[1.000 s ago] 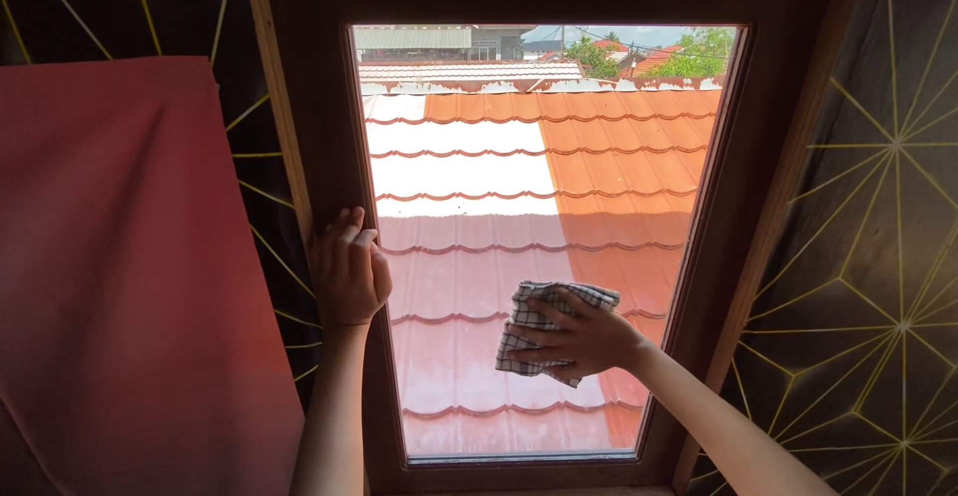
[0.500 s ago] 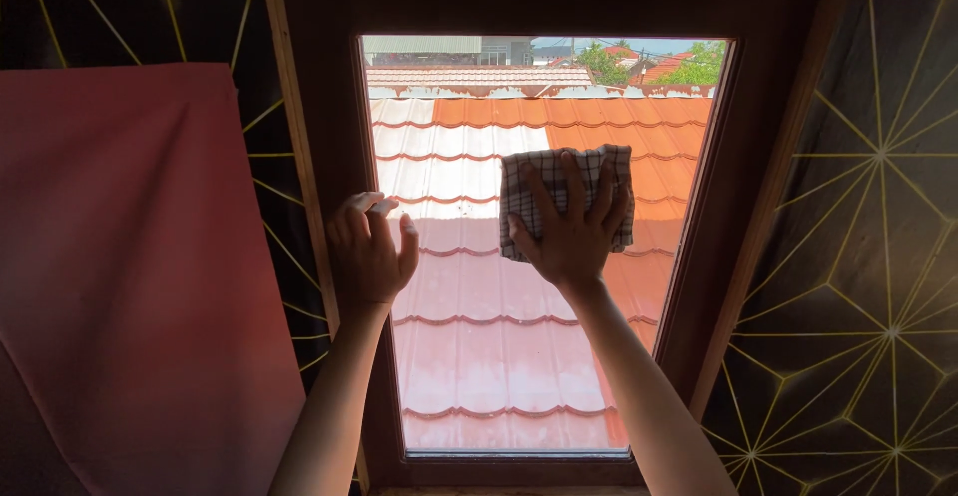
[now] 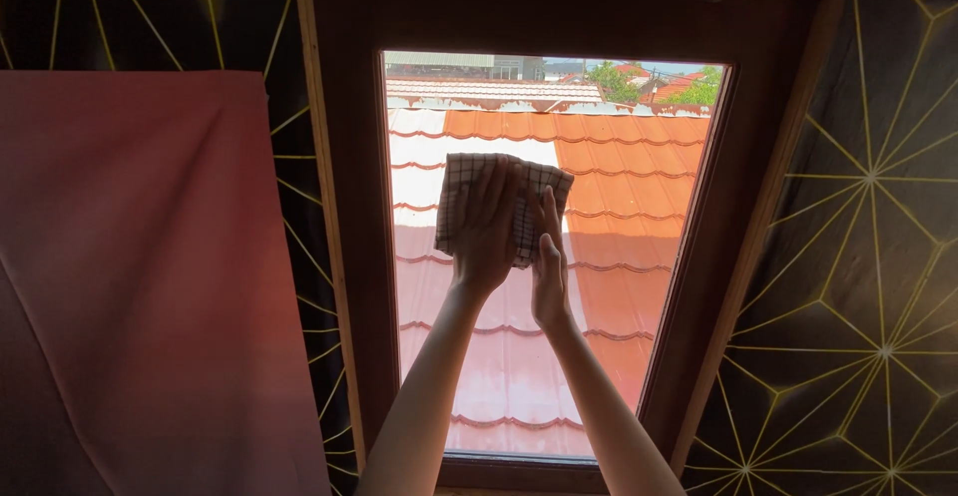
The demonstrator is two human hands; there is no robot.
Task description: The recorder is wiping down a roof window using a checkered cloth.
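Cloth on the glass

Your cloth (image 3: 504,207) lies on the pane's (image 3: 619,256) upper left, left hand (image 3: 486,247) flat on it, right hand (image 3: 549,281) open, fingertips touching its edge, frame (image 3: 344,207) around; wiping, I judge.

Dark gold-lined wall (image 3: 868,256), red curtain (image 3: 150,286), daylight

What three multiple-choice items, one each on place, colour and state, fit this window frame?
1. Where is the checked cloth? A on the sill; B against the window glass; C on the red curtain.
2. What colour is the tiled roof outside? A orange-red; B blue; C green.
3. How does the left hand lie? A clenched away from the pane; B hanging down; C spread flat on the cloth.

B: the cloth lies on the pane. A: the tiles look orange-red. C: its fingers fan over the cloth, the right hand beside it.
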